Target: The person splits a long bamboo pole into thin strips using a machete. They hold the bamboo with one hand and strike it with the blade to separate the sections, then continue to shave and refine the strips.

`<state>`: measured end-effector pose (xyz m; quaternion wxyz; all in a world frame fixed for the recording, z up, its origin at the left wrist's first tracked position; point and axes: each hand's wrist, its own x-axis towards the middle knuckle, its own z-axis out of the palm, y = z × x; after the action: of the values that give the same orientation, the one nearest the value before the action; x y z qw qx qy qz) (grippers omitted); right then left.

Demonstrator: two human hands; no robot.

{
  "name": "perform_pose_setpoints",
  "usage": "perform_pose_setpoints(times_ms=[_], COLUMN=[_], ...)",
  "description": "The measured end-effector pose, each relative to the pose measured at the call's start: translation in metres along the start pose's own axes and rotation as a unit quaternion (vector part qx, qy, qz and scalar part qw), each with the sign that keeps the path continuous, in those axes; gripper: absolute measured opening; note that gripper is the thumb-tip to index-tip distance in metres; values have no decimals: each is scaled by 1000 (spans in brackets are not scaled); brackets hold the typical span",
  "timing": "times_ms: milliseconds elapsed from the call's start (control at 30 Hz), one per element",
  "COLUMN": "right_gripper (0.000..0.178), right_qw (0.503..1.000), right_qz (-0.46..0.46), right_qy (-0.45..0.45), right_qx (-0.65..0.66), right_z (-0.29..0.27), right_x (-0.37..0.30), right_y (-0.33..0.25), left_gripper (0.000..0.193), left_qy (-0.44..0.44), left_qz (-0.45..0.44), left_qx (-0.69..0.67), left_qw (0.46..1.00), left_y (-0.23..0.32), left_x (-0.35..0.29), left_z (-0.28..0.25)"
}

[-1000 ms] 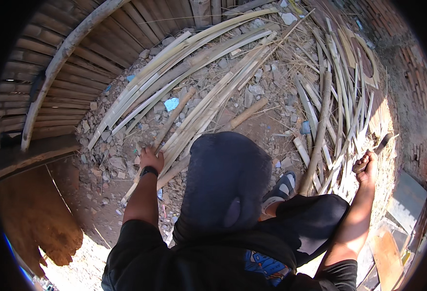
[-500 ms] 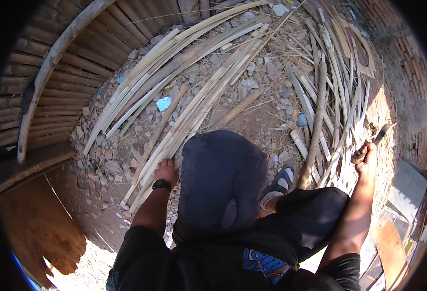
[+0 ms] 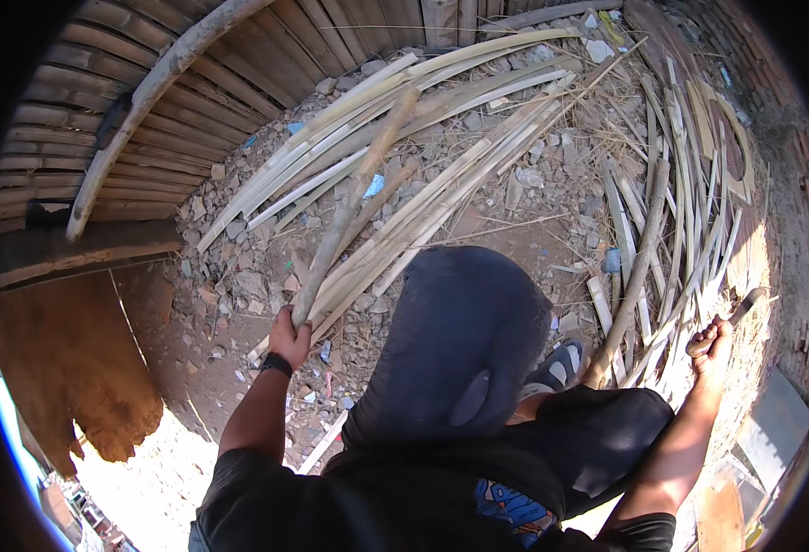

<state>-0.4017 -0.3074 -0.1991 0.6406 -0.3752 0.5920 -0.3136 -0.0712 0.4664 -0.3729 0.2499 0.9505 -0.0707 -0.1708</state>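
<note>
My left hand (image 3: 289, 339), with a dark watch on the wrist, is closed around the lower end of a round wooden stick (image 3: 354, 207). The stick slants up and away over a bundle of pale split strips (image 3: 432, 198). Off to the right, my right hand (image 3: 714, 347) grips the handle of a short cutting tool with a dark blade (image 3: 745, 304). The tool points up and right, beside a pile of thin strips (image 3: 689, 239). A second round stick (image 3: 384, 195) lies on the ground, partly behind the held one.
A longer round pole (image 3: 644, 258) lies right of my knee (image 3: 478, 331). Rubble and stones (image 3: 229, 285) cover the ground. A slatted wall (image 3: 137, 166) with a curved pole stands at left, and a brick wall (image 3: 804, 184) at right. A brown torn sheet (image 3: 73, 359) hangs at lower left.
My left hand has moved from the pale strips to a round stick and lifted it. The stick right of those strips is gone from its place. The view has shifted left; my right hand keeps its tool.
</note>
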Motion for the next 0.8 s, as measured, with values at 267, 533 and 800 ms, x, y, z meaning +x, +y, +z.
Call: perform_pose_setpoints(times_ms=[267, 533, 800], right_gripper=[12, 14, 8], right_qw=[999, 999, 997], right_qz=[24, 15, 36], right_qy=[15, 8, 28], right_qx=[-19, -50, -59], right_z=[7, -1, -2], right_x=[4, 7, 8], right_y=[5, 8, 8], left_gripper=[45, 82, 66], left_qy=[113, -41, -20], left_qz=[-347, -416, -120], left_qx=[-105, 84, 135], left_qw=[925, 905, 983], left_y=[-112, -159, -64], left_x=[-57, -88, -1], left_z=[-17, -11, 27])
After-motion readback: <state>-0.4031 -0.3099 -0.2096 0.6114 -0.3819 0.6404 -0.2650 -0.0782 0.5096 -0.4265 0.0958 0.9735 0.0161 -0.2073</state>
